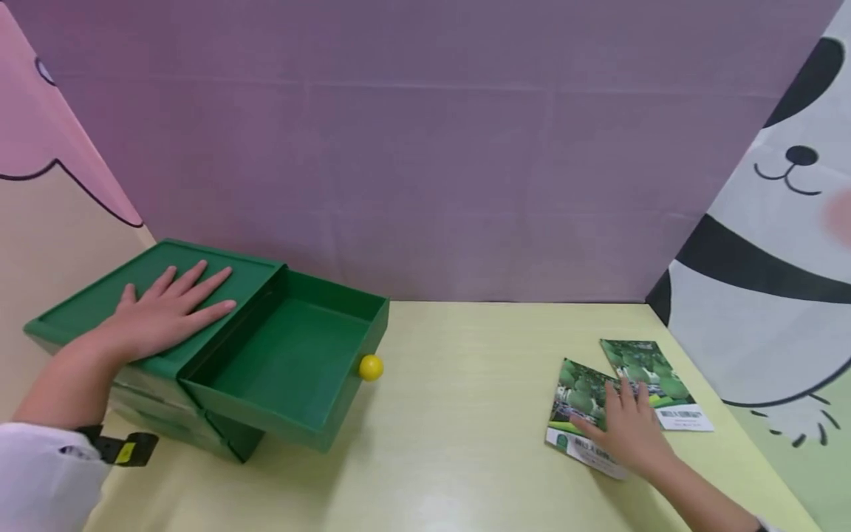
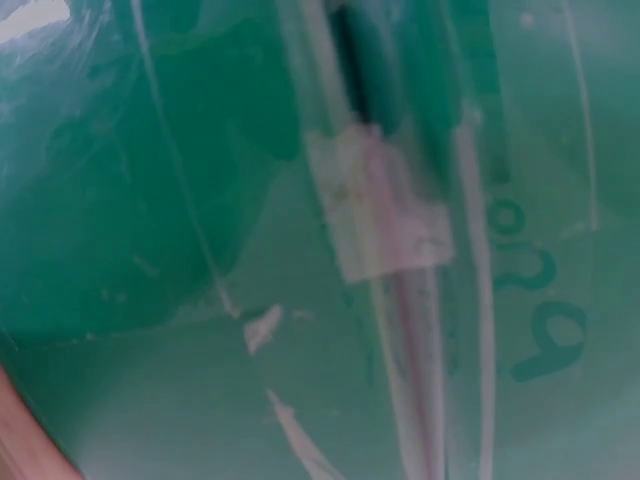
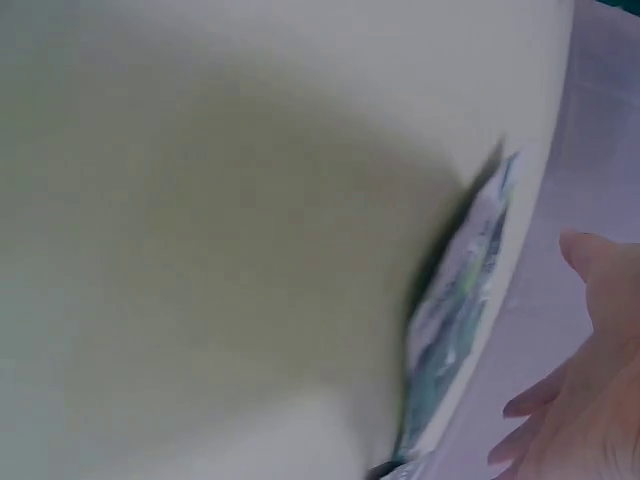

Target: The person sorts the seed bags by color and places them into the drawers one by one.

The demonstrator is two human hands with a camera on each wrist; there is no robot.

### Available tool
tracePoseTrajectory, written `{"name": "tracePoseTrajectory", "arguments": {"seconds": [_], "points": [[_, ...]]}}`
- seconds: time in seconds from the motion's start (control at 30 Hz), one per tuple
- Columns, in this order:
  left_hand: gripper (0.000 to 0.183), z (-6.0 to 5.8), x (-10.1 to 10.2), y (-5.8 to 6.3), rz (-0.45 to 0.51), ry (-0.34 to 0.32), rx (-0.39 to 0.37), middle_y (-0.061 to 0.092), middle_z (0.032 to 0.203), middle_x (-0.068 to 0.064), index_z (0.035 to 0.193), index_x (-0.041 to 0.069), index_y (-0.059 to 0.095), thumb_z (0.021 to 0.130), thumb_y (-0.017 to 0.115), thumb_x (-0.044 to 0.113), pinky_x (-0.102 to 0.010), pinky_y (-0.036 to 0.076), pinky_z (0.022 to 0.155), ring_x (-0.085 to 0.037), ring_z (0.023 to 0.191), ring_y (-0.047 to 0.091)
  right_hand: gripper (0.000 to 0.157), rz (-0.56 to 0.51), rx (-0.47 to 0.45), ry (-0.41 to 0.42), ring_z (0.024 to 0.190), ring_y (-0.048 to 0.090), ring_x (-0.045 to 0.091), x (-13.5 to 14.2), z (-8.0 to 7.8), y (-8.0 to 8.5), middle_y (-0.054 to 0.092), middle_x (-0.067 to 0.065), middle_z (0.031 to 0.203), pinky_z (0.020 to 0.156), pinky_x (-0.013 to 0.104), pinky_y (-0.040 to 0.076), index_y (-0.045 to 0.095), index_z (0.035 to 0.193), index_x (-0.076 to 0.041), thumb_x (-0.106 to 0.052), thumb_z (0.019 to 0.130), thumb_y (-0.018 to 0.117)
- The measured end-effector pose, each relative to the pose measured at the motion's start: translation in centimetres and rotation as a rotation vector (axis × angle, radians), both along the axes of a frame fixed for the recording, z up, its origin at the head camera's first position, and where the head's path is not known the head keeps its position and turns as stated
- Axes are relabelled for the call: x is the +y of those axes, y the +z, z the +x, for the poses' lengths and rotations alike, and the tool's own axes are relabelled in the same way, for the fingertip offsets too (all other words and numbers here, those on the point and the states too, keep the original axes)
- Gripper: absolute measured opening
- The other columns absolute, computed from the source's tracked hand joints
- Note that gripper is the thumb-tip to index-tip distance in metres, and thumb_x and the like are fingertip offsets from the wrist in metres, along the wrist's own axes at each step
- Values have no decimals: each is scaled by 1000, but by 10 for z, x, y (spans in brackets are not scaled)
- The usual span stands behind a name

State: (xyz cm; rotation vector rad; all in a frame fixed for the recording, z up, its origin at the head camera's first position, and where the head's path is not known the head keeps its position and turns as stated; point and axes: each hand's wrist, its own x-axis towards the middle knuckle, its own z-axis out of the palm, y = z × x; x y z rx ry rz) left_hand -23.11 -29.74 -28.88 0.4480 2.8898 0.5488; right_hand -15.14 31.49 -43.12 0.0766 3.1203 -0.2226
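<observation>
My left hand [image 1: 169,314] lies flat with spread fingers on top of a green drawer box [image 1: 233,273]. Its drawer [image 1: 292,355] is pulled out to the right, showing a bare inside and a round yellow knob [image 1: 371,367] on the front. On the right, my right hand [image 1: 634,436] hovers with spread fingers over a flat packet [image 1: 581,399] printed with round green fruit and a barcode. That packet [image 3: 460,310] shows edge-on in the right wrist view. A second, matching packet [image 1: 654,377] lies just behind, near the fingertips.
Both packets rest on a pale yellow table [image 1: 452,414]. A purple cloth backdrop [image 1: 425,162] stands behind it, and a panda-printed panel [image 1: 784,244] borders the right. Clear tape [image 2: 390,210] shows on the box's green side in the left wrist view.
</observation>
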Motion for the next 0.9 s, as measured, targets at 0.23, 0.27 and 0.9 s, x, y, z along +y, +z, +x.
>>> {"name": "tracePoseTrajectory", "arguments": {"seconds": [0.23,0.27,0.9], "points": [[71,1,-1,2,-22,7,11,-15,159,-22,155,16,-9,104,27,48,-75,-21,101,-48,142,-21,108,134,45,-15,128,12,71,0,12,-18,19,53,137,102,75,26,39,128,26,-68,80,61],[70,1,-1,2,-18,6,9,-15,159,-22,155,16,-9,105,27,48,-75,-21,101,-48,142,-21,108,145,46,-17,128,13,71,-1,13,-20,19,53,137,102,74,26,38,127,26,-68,79,62],[69,3,-2,1,-2,-2,10,-15,160,-22,156,17,-9,105,27,47,-75,-20,101,-49,142,-20,123,-187,-66,103,130,10,67,-10,1,-29,7,49,144,102,74,26,13,145,18,-58,71,76]]}}
